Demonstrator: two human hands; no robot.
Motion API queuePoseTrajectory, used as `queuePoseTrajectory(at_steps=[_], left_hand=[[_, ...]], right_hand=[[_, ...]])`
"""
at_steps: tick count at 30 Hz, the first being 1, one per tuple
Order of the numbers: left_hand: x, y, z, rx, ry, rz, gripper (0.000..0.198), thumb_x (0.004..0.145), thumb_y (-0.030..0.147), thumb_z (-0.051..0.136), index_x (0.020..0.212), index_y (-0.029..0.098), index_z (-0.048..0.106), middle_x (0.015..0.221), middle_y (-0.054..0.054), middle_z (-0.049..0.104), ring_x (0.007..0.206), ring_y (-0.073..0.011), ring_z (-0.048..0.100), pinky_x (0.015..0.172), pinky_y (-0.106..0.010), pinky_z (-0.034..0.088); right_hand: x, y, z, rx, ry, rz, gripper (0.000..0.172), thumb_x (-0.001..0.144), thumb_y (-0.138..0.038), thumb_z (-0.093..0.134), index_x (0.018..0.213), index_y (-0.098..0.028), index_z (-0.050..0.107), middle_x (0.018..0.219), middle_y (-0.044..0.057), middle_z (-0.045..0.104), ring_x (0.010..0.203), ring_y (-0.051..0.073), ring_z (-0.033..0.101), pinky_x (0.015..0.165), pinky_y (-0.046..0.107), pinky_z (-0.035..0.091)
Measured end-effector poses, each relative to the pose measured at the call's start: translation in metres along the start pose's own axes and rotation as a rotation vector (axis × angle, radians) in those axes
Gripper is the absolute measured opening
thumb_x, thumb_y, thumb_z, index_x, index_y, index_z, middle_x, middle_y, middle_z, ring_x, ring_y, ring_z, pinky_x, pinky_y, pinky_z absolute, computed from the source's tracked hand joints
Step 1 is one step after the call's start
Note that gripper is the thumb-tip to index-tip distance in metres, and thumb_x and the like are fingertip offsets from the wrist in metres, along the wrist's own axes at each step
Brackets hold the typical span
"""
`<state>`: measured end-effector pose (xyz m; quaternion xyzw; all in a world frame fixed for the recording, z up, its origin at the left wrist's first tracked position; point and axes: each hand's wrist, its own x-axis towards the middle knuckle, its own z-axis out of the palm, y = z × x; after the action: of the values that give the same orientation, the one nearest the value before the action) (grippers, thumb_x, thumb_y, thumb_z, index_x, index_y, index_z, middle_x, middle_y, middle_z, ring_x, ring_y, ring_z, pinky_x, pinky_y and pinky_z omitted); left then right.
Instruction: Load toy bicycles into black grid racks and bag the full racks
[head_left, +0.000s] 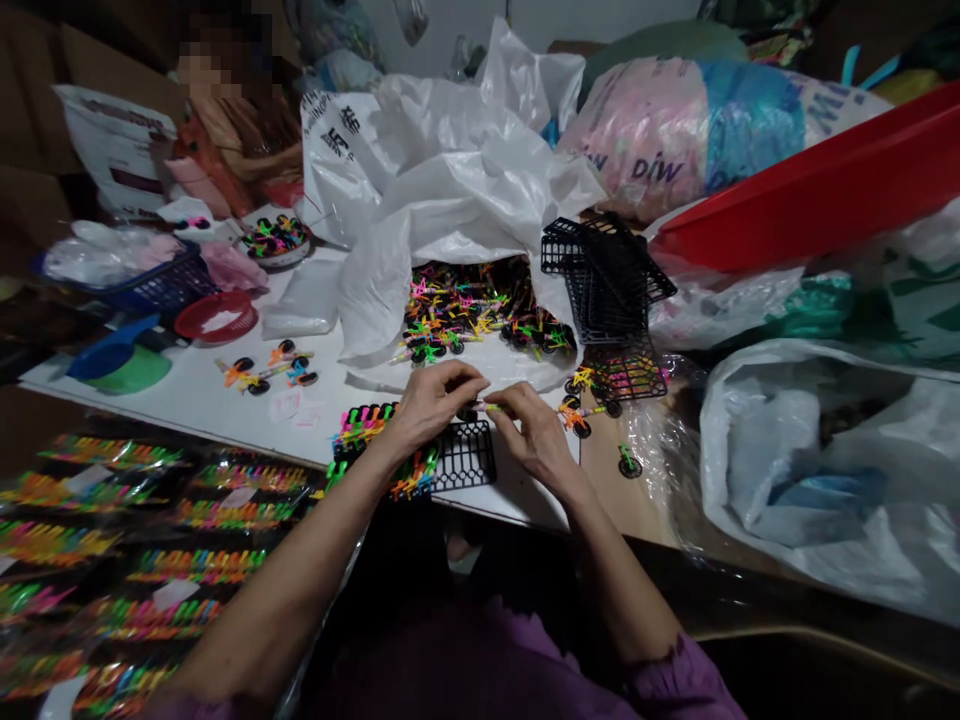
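My left hand (437, 402) and my right hand (536, 432) meet above the table's front edge, fingers pinched on a small toy bicycle (491, 407). Its black wheel shows near my left fingertips; my fingers hide much of the rest. Right below lies a black plastic grid tray (466, 458). Bright toy pieces (367, 420) fill its left part, while bare grid shows at its right end; my left forearm covers some of it. Behind my hands, a white sack (375, 310) lies open with a heap of colourful toy bicycles (472, 310) inside.
Black grid trays (607, 285) are stacked right of the sack. Loose toy bicycles lie at right (577, 412) and left (262, 368). Packed toy sets (195, 565) cover the lower left. A red basin (810, 180) and plastic bag (817, 470) stand right. Another person (240, 130) sits back left.
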<state>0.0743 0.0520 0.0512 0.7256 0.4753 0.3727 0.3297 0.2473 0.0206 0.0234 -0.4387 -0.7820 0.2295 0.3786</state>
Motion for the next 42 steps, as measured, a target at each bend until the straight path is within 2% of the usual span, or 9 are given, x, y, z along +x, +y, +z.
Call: queuePoseTrajectory(at_steps=[3, 9, 12, 15, 19, 22, 26, 34, 42], left_hand=[[0.004, 0.007, 0.006, -0.053, -0.023, -0.04, 0.032, 0.08, 0.045, 0.052, 0.075, 0.015, 0.061, 0.062, 0.003, 0.056, 0.057, -0.0099, 0.05, 0.055, -0.021, 0.039], [0.005, 0.015, 0.002, 0.144, -0.326, -0.06, 0.034, 0.08, 0.047, 0.051, 0.082, 0.016, 0.065, 0.067, 0.0, 0.061, 0.061, -0.0127, 0.054, 0.057, -0.023, 0.04], [-0.003, 0.021, -0.019, 0.307, -0.107, 0.003, 0.035, 0.083, 0.046, 0.047, 0.095, 0.018, 0.064, 0.089, -0.003, 0.065, 0.082, -0.017, 0.058, 0.073, -0.028, 0.043], [-0.023, 0.014, -0.04, 0.491, 0.131, 0.0, 0.031, 0.086, 0.041, 0.043, 0.095, 0.019, 0.062, 0.093, -0.004, 0.063, 0.085, -0.0175, 0.057, 0.078, -0.029, 0.042], [-0.054, -0.013, -0.03, 0.704, -0.088, 0.052, 0.021, 0.085, 0.028, 0.045, 0.092, 0.017, 0.062, 0.087, -0.006, 0.06, 0.082, -0.0193, 0.056, 0.076, -0.031, 0.044], [-0.064, -0.029, -0.011, 0.732, -0.075, 0.091, 0.022, 0.087, 0.02, 0.041, 0.092, 0.015, 0.061, 0.089, -0.008, 0.059, 0.087, -0.0204, 0.054, 0.081, -0.034, 0.043], [-0.059, -0.035, -0.006, 0.66, -0.042, 0.113, 0.02, 0.087, 0.019, 0.041, 0.092, 0.016, 0.06, 0.089, -0.007, 0.058, 0.088, -0.0199, 0.053, 0.081, -0.033, 0.043], [-0.061, -0.045, -0.011, 0.492, -0.073, 0.12, 0.018, 0.084, 0.03, 0.052, 0.098, 0.02, 0.058, 0.087, -0.004, 0.061, 0.084, -0.0185, 0.057, 0.074, -0.031, 0.046], [-0.058, -0.063, -0.008, 0.552, -0.008, 0.094, 0.016, 0.088, 0.019, 0.044, 0.087, 0.018, 0.06, 0.081, -0.005, 0.061, 0.082, -0.0192, 0.056, 0.075, -0.034, 0.045]], right_hand=[[-0.003, -0.008, -0.011, 0.008, -0.057, -0.005, 0.018, 0.091, -0.026, 0.044, 0.102, -0.02, 0.058, 0.09, 0.004, 0.054, 0.083, 0.014, 0.053, 0.074, 0.026, 0.041], [-0.016, -0.004, -0.007, -0.13, -0.311, 0.01, 0.013, 0.084, -0.022, 0.053, 0.093, -0.019, 0.062, 0.087, 0.004, 0.057, 0.084, 0.016, 0.053, 0.075, 0.027, 0.039], [-0.015, 0.005, 0.001, -0.084, -0.152, 0.179, 0.007, 0.077, -0.023, 0.059, 0.079, -0.017, 0.063, 0.078, 0.002, 0.057, 0.073, 0.015, 0.051, 0.066, 0.025, 0.038], [-0.011, 0.01, 0.016, 0.192, 0.064, 0.367, 0.015, 0.073, -0.03, 0.061, 0.078, -0.016, 0.061, 0.071, -0.001, 0.056, 0.059, 0.011, 0.047, 0.056, 0.022, 0.037], [-0.01, 0.013, 0.061, 0.407, 0.025, 0.443, 0.016, 0.073, -0.03, 0.058, 0.078, -0.014, 0.06, 0.069, 0.0, 0.057, 0.062, 0.012, 0.052, 0.06, 0.022, 0.041], [-0.009, 0.019, 0.095, 0.36, -0.044, 0.496, 0.015, 0.076, -0.026, 0.052, 0.076, -0.014, 0.061, 0.067, 0.001, 0.059, 0.063, 0.013, 0.055, 0.063, 0.022, 0.042], [-0.003, 0.025, 0.113, 0.222, -0.04, 0.39, 0.014, 0.078, -0.024, 0.052, 0.084, -0.015, 0.061, 0.08, 0.004, 0.062, 0.073, 0.014, 0.056, 0.067, 0.023, 0.041], [-0.007, 0.029, 0.105, -0.189, -0.251, 0.183, 0.018, 0.078, -0.01, 0.041, 0.086, -0.017, 0.055, 0.082, 0.004, 0.055, 0.069, 0.015, 0.051, 0.061, 0.024, 0.037], [0.01, 0.031, 0.117, -0.212, -0.304, 0.092, 0.016, 0.084, -0.018, 0.045, 0.095, -0.016, 0.057, 0.088, 0.005, 0.057, 0.077, 0.015, 0.053, 0.067, 0.024, 0.039]])
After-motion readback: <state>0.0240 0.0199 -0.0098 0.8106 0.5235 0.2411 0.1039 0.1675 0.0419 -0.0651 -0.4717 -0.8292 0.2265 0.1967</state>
